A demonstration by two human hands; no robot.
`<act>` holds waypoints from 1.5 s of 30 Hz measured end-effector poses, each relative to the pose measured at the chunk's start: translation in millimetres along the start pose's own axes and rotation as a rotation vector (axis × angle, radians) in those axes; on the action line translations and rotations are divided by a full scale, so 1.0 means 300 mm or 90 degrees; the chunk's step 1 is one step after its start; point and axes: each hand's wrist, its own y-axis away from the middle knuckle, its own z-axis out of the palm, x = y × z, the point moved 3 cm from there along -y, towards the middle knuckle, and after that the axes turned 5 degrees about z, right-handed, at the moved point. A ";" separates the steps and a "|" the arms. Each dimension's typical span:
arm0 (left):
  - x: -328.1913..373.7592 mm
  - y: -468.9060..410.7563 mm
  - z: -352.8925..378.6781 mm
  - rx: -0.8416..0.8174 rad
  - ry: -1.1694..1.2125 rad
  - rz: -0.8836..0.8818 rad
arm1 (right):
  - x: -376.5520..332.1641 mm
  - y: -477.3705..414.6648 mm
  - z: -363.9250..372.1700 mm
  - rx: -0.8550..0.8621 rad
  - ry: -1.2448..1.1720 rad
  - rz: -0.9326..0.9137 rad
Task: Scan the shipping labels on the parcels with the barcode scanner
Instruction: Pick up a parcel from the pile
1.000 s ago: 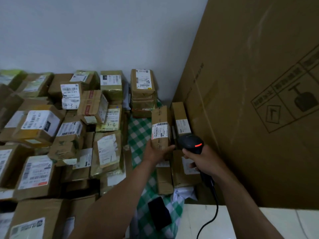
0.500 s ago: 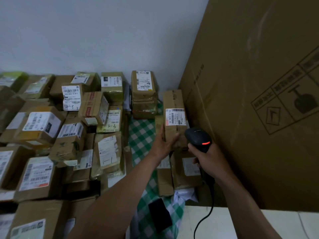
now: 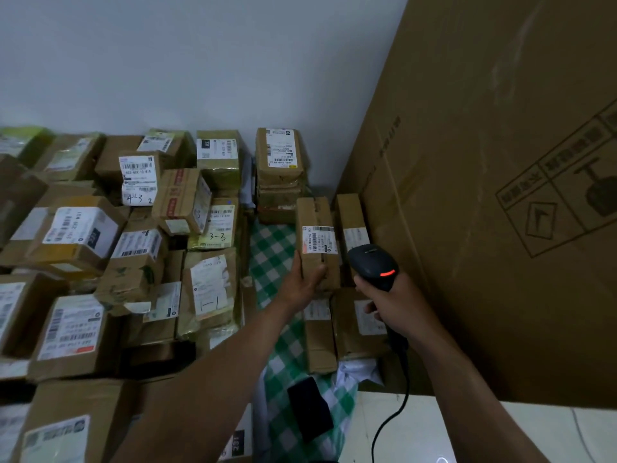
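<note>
Left hand point(image 3: 302, 282): takes the lower left edge of a narrow brown parcel point(image 3: 317, 262), grip clamped on it, thumb on the front face.
Parcel: upright, at the right edge of the green checked cloth point(image 3: 272, 248), just left of the scanner point(image 3: 372, 265); cannot tell if the lower end rests on the boxes below.
Shipping label point(image 3: 319, 239): white, on the upper front of the held parcel, turned to the camera; print too small to read.
Right hand point(image 3: 397, 305): wraps around the scanner handle, grip clamped on it.
Scanner: black, head near the label, red light on its back.
Cable point(image 3: 389, 419): black, hangs from the handle down to the pale floor point(image 3: 417, 429).
Second parcel point(image 3: 352, 222): narrow, just right of the held one, against the big carton point(image 3: 484, 195).
Big carton: fills the right side, with printed handling marks.
Pile of parcels point(image 3: 100, 248): on the left, brown boxes with white labels, some with handwritten numbers.
Stack point(image 3: 278, 162): by the wall point(image 3: 200, 61), behind the cloth.
Dark flat thing point(image 3: 310, 407): lies on the cloth, near the left forearm.
</note>
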 end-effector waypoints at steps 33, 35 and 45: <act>0.279 -0.651 -0.402 0.279 0.002 -0.134 | -0.139 -0.418 0.158 -0.051 0.006 0.013; 0.257 -0.652 -0.401 0.267 0.032 -0.135 | -0.130 -0.424 0.155 -0.052 0.008 0.017; 0.222 -0.520 -0.395 0.197 0.071 -0.016 | -0.129 -0.387 0.143 -0.054 0.013 0.012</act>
